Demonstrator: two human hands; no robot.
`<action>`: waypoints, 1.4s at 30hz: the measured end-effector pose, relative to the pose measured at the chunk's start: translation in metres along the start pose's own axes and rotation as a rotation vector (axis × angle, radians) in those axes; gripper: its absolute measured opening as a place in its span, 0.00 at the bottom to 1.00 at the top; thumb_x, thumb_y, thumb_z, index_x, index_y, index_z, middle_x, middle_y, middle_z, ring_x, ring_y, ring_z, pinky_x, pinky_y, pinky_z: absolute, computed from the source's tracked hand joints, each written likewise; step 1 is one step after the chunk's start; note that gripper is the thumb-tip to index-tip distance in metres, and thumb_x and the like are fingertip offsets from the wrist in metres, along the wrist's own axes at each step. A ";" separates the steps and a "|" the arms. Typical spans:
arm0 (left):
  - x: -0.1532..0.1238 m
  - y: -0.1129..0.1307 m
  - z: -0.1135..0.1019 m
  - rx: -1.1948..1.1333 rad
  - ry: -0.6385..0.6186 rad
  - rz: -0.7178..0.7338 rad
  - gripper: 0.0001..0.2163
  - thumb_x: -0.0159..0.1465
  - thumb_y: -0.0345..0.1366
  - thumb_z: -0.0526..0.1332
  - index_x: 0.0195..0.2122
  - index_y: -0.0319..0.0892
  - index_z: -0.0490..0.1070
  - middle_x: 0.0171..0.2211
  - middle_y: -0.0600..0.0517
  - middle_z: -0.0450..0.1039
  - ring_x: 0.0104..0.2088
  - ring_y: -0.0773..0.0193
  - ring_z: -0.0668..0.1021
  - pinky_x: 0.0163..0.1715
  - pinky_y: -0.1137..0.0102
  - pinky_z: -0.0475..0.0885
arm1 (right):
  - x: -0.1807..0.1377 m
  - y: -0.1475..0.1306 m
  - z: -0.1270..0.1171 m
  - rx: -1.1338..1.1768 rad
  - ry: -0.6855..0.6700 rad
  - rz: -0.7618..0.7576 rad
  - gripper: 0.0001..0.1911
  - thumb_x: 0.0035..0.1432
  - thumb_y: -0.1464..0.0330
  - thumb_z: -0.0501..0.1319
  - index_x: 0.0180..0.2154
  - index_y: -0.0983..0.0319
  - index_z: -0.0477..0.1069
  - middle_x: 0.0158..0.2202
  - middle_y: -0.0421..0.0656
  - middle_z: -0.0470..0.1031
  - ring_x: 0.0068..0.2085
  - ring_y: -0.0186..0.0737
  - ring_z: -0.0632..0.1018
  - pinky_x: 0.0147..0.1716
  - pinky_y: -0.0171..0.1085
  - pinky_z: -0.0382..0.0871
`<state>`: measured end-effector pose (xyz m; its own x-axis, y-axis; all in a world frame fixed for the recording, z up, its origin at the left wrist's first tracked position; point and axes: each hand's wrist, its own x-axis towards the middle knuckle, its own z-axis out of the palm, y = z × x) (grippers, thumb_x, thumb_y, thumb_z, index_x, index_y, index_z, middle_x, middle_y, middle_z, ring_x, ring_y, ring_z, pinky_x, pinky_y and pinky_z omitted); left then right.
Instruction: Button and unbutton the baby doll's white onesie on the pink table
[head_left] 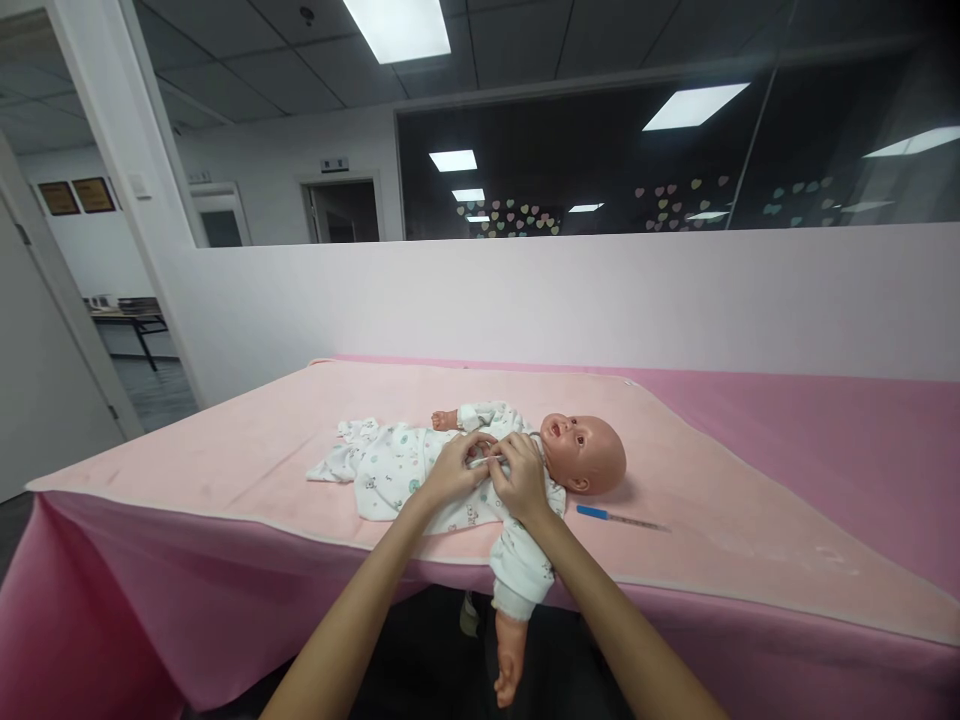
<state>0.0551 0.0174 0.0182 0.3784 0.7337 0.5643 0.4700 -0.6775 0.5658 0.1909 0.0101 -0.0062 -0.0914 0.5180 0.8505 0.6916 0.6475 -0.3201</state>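
Fingers of the left hand (454,470) and right hand (520,478) are closed at mid-frame over the doll (589,455), judged firm-bodied; gripped between them is the printed gown (401,468), judged light and soft, best held by its front edges. A blue-capped stick (615,518) is seen right of centre.

Baby doll (559,464), tan, prob. plastic, bald, lies on its back on peach sheet (225,440), nr front edge. Head to R, legs to L, face up w/ mouth open. Outfit (397,470) is white w/ sm. scattered prints, some green; long-sleeved, approx. covers body down to legs; L end lies flat & crumpled, feet n/v. Far arm lies on sheet, bare hand (445,420) out of cuff. Near arm (523,565) hangs over edge, sleeve bunched, bare forearm & hand pointing down. Chest front partly hidden, fastening unclear.
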 end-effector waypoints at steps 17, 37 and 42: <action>-0.002 0.002 -0.002 -0.168 0.005 -0.074 0.13 0.52 0.30 0.56 0.40 0.41 0.65 0.30 0.54 0.70 0.25 0.70 0.62 0.26 0.74 0.59 | 0.000 -0.002 -0.001 0.055 0.047 0.003 0.05 0.48 0.73 0.57 0.26 0.61 0.71 0.26 0.41 0.66 0.32 0.38 0.65 0.33 0.37 0.57; 0.000 -0.003 -0.002 -0.276 0.032 -0.115 0.11 0.52 0.32 0.59 0.38 0.40 0.65 0.28 0.55 0.69 0.23 0.72 0.63 0.24 0.75 0.58 | 0.000 0.000 0.003 0.057 0.102 -0.002 0.06 0.55 0.70 0.54 0.31 0.60 0.70 0.28 0.42 0.72 0.34 0.39 0.69 0.36 0.38 0.59; 0.001 -0.004 -0.002 -0.367 0.001 -0.143 0.13 0.50 0.28 0.57 0.39 0.40 0.65 0.27 0.55 0.68 0.23 0.72 0.63 0.25 0.75 0.58 | 0.000 -0.002 0.001 0.073 0.118 0.030 0.04 0.54 0.71 0.55 0.29 0.61 0.68 0.28 0.41 0.72 0.34 0.39 0.69 0.36 0.37 0.59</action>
<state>0.0517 0.0211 0.0176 0.3291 0.8221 0.4646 0.2013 -0.5418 0.8161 0.1889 0.0096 -0.0064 0.0165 0.4709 0.8820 0.6383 0.6740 -0.3718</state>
